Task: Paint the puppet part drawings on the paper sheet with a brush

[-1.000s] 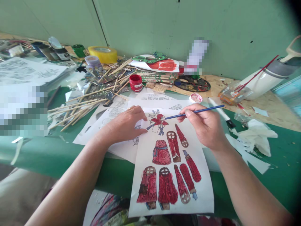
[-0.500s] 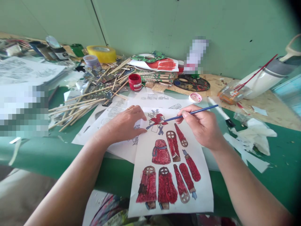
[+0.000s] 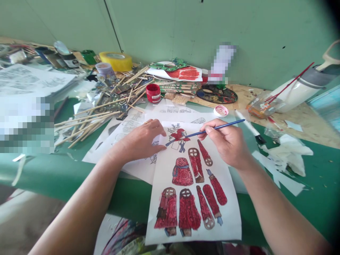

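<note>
Right hand (image 3: 225, 141) pinching slim blue brush (image 3: 195, 134), left hand (image 3: 145, 140) wide — thin white paper (image 3: 162, 173), rounded red shapes (image 3: 183, 173)

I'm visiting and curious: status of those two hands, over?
Left hand: open, at left edge of painted sheet. Right hand: holding blue brush, tip at sheet's top drawing. Nothing seen blocking brush.

A painting workshop: the green-and-wood desk (image 3: 322, 170) bears a dark oval paint palette (image 3: 219, 95) beyond the right grip (image 3: 225, 140), an open red paint jar (image 3: 153, 95) beyond the left grip (image 3: 145, 140), and thin pale wooden sticks (image 3: 87, 118).
</note>
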`<state>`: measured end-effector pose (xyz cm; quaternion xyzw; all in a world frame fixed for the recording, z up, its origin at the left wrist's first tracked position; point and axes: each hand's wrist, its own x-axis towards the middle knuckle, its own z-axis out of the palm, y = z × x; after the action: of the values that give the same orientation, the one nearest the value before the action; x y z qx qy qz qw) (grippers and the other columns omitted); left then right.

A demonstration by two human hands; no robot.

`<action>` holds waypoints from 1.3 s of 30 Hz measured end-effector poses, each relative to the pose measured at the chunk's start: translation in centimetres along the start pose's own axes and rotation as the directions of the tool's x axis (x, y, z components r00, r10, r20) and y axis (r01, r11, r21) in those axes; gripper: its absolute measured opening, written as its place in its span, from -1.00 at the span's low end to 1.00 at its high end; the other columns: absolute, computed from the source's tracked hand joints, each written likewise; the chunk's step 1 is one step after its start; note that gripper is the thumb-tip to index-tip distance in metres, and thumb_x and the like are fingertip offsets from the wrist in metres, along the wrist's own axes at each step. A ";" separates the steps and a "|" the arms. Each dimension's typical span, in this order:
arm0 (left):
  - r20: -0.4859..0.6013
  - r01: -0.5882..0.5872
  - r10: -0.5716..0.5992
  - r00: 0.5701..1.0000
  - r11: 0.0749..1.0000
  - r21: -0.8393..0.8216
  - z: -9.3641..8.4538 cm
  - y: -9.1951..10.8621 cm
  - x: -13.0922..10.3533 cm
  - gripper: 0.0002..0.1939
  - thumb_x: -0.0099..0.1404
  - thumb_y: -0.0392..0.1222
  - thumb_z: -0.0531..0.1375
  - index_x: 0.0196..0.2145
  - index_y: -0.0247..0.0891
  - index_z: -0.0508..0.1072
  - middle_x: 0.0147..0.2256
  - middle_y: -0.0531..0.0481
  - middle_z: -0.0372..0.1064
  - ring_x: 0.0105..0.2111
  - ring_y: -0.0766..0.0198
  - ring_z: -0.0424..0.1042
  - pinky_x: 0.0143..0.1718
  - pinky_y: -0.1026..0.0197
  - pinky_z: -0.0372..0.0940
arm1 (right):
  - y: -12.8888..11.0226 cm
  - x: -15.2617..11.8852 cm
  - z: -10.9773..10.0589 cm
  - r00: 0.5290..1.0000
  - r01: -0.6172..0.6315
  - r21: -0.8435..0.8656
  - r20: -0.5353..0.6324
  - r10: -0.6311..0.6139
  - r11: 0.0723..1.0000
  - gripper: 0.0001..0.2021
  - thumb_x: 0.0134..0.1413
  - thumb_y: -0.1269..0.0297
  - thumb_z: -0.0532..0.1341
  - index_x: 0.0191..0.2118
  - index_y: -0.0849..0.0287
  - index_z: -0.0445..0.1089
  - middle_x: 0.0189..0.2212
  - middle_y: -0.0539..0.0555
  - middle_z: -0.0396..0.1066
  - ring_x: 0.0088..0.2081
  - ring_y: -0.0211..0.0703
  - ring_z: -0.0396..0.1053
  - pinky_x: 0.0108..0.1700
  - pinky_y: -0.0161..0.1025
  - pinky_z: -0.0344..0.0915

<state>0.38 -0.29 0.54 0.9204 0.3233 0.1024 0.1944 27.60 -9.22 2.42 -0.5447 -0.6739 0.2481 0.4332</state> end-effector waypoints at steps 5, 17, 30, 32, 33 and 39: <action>0.004 -0.006 0.006 1.000 1.000 0.002 0.0 0.0 0.0 -0.73 0.32 -0.03 0.23 -0.08 -0.18 0.46 -0.04 -0.12 0.38 0.04 0.02 0.39 0.07 -0.04 0.31 | -0.1 -0.1 -0.1 1.000 -0.014 0.012 -0.027 0.014 1.000 -0.81 0.36 0.25 0.14 -0.28 0.12 0.44 -0.40 0.04 0.54 -0.30 -0.13 0.53 -0.27 -0.20 0.43; 0.003 -0.012 0.012 1.000 1.000 0.007 0.0 0.0 0.0 -0.73 0.34 -0.02 0.22 -0.08 -0.18 0.46 -0.04 -0.13 0.38 0.03 0.03 0.38 0.07 -0.04 0.31 | 0.2 0.1 0.0 0.998 -0.017 0.003 -0.053 0.017 1.000 -0.83 0.34 0.24 0.15 -0.28 0.11 0.44 -0.42 0.02 0.54 -0.31 -0.14 0.53 -0.24 -0.17 0.44; 0.008 -0.006 0.006 1.000 1.000 -0.014 -0.1 0.0 0.0 -0.69 0.32 -0.01 0.21 -0.07 -0.22 0.47 -0.04 -0.16 0.36 0.03 0.01 0.38 0.09 -0.09 0.31 | -0.2 0.2 -0.3 0.997 -0.025 0.008 -0.079 0.025 1.000 -0.82 0.33 0.28 0.15 -0.31 0.12 0.45 -0.44 0.02 0.55 -0.33 -0.15 0.54 -0.26 -0.19 0.46; 0.012 -0.003 0.003 1.000 1.000 -0.011 -0.1 0.1 0.0 -0.70 0.32 -0.02 0.21 -0.07 -0.22 0.47 -0.04 -0.15 0.37 0.03 0.01 0.38 0.09 -0.09 0.31 | -0.2 0.3 -0.4 0.990 -0.021 0.010 -0.138 0.022 1.000 -0.83 0.32 0.29 0.16 -0.31 0.12 0.45 -0.44 0.02 0.55 -0.34 -0.15 0.54 -0.26 -0.18 0.47; 0.017 0.002 -0.002 1.000 1.000 -0.009 -0.2 0.1 0.0 -0.70 0.32 -0.01 0.21 -0.07 -0.21 0.47 -0.04 -0.15 0.37 0.03 0.01 0.39 0.09 -0.08 0.31 | -0.2 0.4 -0.5 0.986 -0.014 0.019 -0.163 0.017 1.000 -0.83 0.32 0.29 0.16 -0.31 0.12 0.46 -0.45 0.03 0.55 -0.35 -0.15 0.54 -0.25 -0.18 0.48; 0.026 0.020 -0.019 0.999 1.000 -0.016 -0.3 0.3 0.0 -0.70 0.32 -0.01 0.20 -0.07 -0.21 0.48 -0.03 -0.15 0.37 0.04 0.00 0.39 0.10 -0.08 0.31 | 0.3 0.5 -1.0 0.975 0.003 0.111 -0.220 0.021 0.994 -0.81 0.32 0.26 0.19 -0.34 0.09 0.47 -0.44 0.04 0.54 -0.37 -0.13 0.55 -0.25 -0.14 0.52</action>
<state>0.49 -0.40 0.90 0.9168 0.3289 0.0914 0.2071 28.60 -8.79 2.85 -0.5472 -0.6044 0.2249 0.5336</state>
